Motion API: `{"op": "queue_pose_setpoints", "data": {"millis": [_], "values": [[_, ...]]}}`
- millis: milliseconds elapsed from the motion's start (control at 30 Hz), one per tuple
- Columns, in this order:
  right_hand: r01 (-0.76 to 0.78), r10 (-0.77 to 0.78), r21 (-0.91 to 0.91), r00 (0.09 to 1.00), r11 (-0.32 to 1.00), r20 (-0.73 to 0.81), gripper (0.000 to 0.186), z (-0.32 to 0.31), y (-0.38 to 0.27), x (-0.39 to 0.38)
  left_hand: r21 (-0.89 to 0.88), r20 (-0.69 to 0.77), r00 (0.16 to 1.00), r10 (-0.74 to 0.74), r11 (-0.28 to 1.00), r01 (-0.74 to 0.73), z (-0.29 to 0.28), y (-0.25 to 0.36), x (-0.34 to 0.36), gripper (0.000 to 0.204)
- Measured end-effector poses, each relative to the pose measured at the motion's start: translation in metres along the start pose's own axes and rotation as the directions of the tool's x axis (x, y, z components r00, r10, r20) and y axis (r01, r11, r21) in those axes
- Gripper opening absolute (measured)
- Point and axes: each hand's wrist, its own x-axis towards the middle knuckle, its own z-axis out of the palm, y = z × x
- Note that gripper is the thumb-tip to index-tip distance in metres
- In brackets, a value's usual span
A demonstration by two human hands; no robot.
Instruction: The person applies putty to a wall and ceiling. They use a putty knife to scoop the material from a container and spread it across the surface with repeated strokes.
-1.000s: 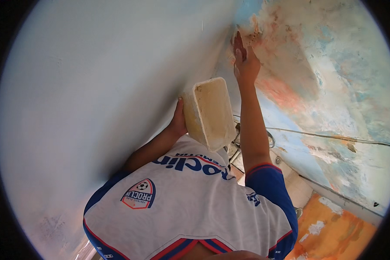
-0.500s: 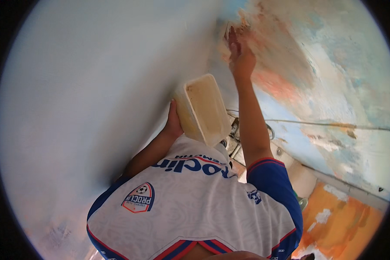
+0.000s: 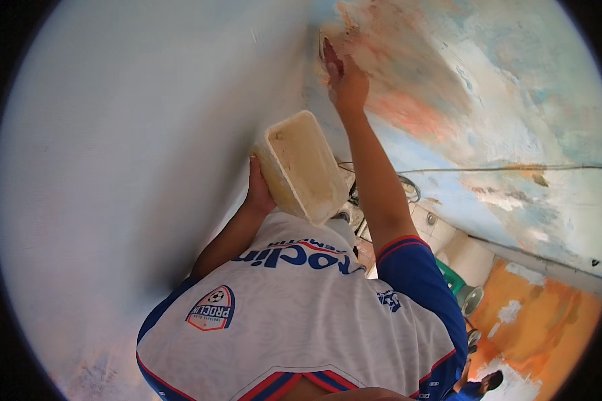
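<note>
My left hand [image 3: 259, 187] grips a cream-coloured rectangular plastic tub [image 3: 277, 184] from its left side, thumb up along the outer wall. The tub is tilted, and its inside looks smeared with a pale residue. Higher up, my right arm stretches out toward the wall corner. My right hand [image 3: 350, 83] is closed round the dark red handle of what looks like a putty knife [image 3: 332, 57]. Its blade is at the patchy painted wall [image 3: 408, 80], just right of the corner; whether it touches cannot be made out.
A smooth pale wall [image 3: 114, 134] rises close on my left. A cable [image 3: 508, 169] runs across the right wall. Below are a coiled black cord [image 3: 411, 189], a green object [image 3: 450, 275], and an orange patchy surface [image 3: 535, 321]. Another person [image 3: 478, 387] is at the lower right.
The whole view has shifted, so the tub, both hands and the corner sit further left. Another person has come into view at the lower right. Both hands keep their holds.
</note>
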Motion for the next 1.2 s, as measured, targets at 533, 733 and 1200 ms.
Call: {"op": "queue_pose_setpoints", "data": {"millis": [533, 733, 1200], "values": [[0.014, -0.014, 0.034, 1.0, 0.999, -0.005, 0.021, -0.022, -0.006, -0.03, 0.089, -0.021, 0.995, 0.096, 0.992, -0.094, 0.01, 0.0, 0.002, 0.086], [-0.183, 0.184, 0.016, 0.976, 0.983, -0.117, 0.03, -0.072, 0.087, -0.016, 0.05, -0.022, 0.993, 0.115, 0.992, -0.114, 0.009, -0.012, -0.002, 0.085], [-0.119, 0.117, 0.066, 0.993, 0.991, 0.027, 0.02, -0.044, 0.027, -0.053, 0.068, 0.0, 0.994, 0.108, 0.992, -0.108, -0.001, -0.018, -0.004, 0.084]]}}
